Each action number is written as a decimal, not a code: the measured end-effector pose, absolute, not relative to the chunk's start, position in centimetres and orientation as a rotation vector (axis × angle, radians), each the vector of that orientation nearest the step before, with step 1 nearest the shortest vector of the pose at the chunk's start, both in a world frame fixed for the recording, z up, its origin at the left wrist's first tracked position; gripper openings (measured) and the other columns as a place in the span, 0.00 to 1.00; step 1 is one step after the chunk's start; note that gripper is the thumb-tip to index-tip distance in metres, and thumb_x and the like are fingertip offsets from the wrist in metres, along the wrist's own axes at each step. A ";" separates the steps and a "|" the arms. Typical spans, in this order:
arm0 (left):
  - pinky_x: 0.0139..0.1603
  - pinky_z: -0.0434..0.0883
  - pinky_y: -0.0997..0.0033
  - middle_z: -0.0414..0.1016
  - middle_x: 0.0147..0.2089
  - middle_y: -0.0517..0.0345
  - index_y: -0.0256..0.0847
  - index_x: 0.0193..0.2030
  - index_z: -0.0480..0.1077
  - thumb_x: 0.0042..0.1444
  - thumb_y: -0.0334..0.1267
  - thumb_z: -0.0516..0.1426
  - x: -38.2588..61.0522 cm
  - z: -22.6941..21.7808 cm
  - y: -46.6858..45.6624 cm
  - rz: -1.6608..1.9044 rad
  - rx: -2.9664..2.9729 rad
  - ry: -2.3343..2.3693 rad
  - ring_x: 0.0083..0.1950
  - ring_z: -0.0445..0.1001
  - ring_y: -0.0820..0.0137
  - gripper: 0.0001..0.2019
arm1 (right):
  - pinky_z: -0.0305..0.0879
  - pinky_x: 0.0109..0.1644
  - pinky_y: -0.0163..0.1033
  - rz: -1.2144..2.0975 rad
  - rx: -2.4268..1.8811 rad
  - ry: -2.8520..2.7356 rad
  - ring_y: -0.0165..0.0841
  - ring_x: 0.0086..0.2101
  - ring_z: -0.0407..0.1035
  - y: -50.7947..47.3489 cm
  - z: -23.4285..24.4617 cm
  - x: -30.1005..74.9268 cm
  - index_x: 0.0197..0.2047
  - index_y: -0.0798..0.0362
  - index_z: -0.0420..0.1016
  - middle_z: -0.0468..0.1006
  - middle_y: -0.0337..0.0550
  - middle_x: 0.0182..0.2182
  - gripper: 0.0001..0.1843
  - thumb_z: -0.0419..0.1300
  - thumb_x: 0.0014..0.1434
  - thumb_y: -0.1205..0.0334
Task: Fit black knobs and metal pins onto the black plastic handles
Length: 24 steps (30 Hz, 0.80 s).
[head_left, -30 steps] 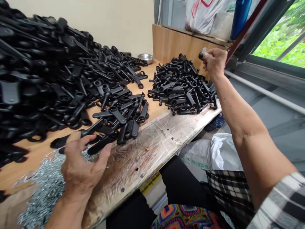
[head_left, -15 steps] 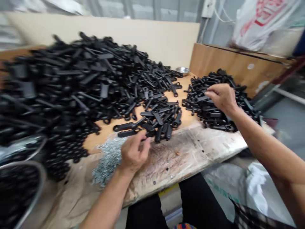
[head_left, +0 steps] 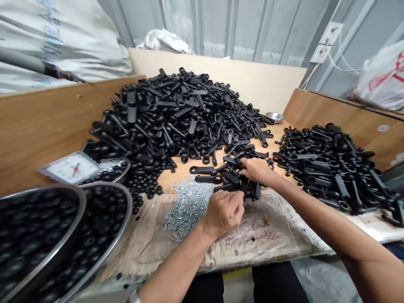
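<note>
Steel bowls [head_left: 128, 219] — black rings [head_left: 28, 240] — near left hand [head_left: 224, 212]

Under the right fingers [head_left: 249, 169], matt black plastic handles [head_left: 232, 179]; beside the left fingers [head_left: 237, 205], bright metal screws [head_left: 189, 206]; below, a rough, scuffed wooden counter [head_left: 268, 235].

Right hand [head_left: 257, 170] off right pile [head_left: 334, 168], now on center cluster [head_left: 233, 179] beside left hand [head_left: 222, 212]; steel bowls [head_left: 118, 219] enter view.
</note>
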<state>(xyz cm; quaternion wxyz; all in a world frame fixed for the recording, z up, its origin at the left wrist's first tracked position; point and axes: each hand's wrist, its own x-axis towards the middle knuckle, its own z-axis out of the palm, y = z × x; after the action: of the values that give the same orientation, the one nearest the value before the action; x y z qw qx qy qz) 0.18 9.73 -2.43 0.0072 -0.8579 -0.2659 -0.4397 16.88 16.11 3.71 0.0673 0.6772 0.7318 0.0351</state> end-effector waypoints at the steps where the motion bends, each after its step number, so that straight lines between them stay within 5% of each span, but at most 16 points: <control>1: 0.25 0.61 0.71 0.66 0.19 0.62 0.37 0.31 0.68 0.50 0.27 0.50 0.2 -2.4 9.7 -1.421 -2.689 -0.888 0.21 0.64 0.74 0.07 | 0.61 0.33 0.39 0.115 2.056 2.214 0.43 0.36 0.71 16.2 3.8 17.0 0.47 0.52 0.70 0.77 0.52 0.37 0.19 0.52 0.54 0.55; 5: 0.38 0.69 0.67 0.73 0.33 0.53 0.36 0.43 0.66 0.52 0.29 0.48 0.1 -2.0 9.9 -1.690 -2.536 -1.138 0.36 0.71 0.69 0.12 | 0.62 0.34 0.37 0.080 2.224 2.367 0.39 0.37 0.71 15.5 4.9 17.4 0.45 0.50 0.73 0.78 0.45 0.35 0.18 0.52 0.52 0.57; 9: 0.52 0.65 0.53 0.65 0.53 0.42 0.34 0.56 0.56 0.46 0.31 0.52 0.0 -1.6 10.1 -1.700 -2.507 -1.208 0.56 0.62 0.56 0.27 | 0.61 0.34 0.34 -0.132 1.954 2.634 0.35 0.32 0.71 12.9 7.0 15.9 0.34 0.48 0.78 0.78 0.39 0.30 0.12 0.55 0.49 0.60; 12: 0.45 0.69 0.56 0.71 0.46 0.46 0.35 0.57 0.54 0.44 0.33 0.53 -0.1 -1.4 9.9 -1.661 -2.833 -1.403 0.49 0.68 0.58 0.30 | 0.62 0.33 0.32 -0.468 1.516 2.780 0.31 0.30 0.70 10.6 8.6 13.8 0.30 0.50 0.78 0.77 0.37 0.27 0.11 0.54 0.48 0.66; 16: 0.42 0.70 0.67 0.73 0.46 0.54 0.42 0.53 0.60 0.51 0.35 0.48 0.0 -1.0 9.9 -1.696 -3.105 -1.620 0.46 0.71 0.66 0.20 | 0.63 0.35 0.32 -0.704 1.431 2.941 0.30 0.32 0.70 9.8 10.5 11.3 0.34 0.51 0.76 0.77 0.38 0.31 0.10 0.54 0.50 0.67; 20: 0.35 0.70 0.62 0.76 0.36 0.49 0.40 0.42 0.69 0.49 0.36 0.49 0.3 -0.7 9.9 -0.982 -3.300 -1.747 0.38 0.74 0.59 0.14 | 0.61 0.34 0.33 -0.445 1.436 3.127 0.31 0.31 0.68 12.3 10.8 6.9 0.35 0.52 0.74 0.76 0.39 0.31 0.08 0.56 0.52 0.61; 24: 0.32 0.68 0.61 0.75 0.34 0.44 0.37 0.38 0.70 0.43 0.33 0.53 0.8 -1.3 9.4 -0.572 -3.337 -1.463 0.36 0.73 0.54 0.13 | 0.58 0.33 0.35 -0.087 1.126 2.868 0.33 0.32 0.69 15.4 7.6 -0.1 0.38 0.51 0.75 0.76 0.43 0.31 0.12 0.54 0.51 0.66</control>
<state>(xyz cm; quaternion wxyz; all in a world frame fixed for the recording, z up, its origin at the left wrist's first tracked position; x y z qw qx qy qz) 0.83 9.43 -1.35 -0.2701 -0.8711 -0.3820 -0.1493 -0.09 15.42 7.57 0.0298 0.3650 0.9301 -0.0284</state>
